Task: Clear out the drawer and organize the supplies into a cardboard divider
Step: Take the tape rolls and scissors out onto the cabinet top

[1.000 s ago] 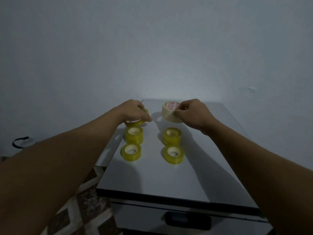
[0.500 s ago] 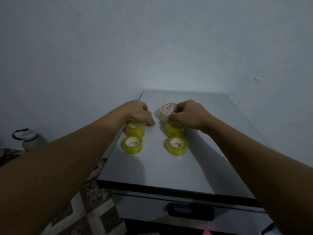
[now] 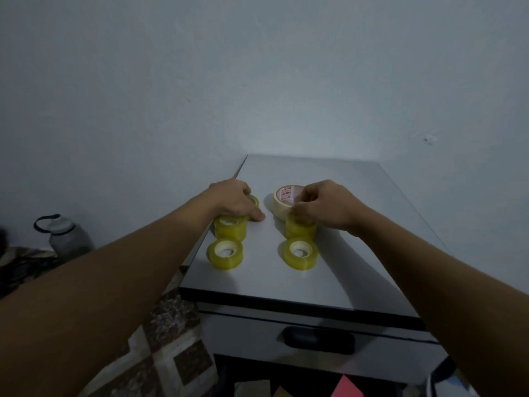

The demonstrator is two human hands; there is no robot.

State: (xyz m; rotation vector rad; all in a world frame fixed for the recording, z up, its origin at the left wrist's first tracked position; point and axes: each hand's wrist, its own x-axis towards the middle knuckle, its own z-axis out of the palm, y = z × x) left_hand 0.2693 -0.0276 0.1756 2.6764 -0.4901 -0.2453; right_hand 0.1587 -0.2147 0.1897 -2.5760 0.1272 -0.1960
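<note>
Grey cabinet top (image 3: 360,253) by pale wall (image 3: 257,81) bears yellow rolls (image 3: 225,254) and masking tape (image 3: 282,199).

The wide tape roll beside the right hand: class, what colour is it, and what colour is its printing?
The wide tape roll is cream, with red printing; head view.

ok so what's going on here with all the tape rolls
A person is lining up tape rolls in two columns on top of a grey cabinet. The left hand covers and grips a yellow tape roll at the back of the left column. The right hand pinches the near rim of a beige masking tape roll at the back of the right column. Four more yellow rolls lie flat in front. The drawer below is shut, and no cardboard divider is in view.
</note>
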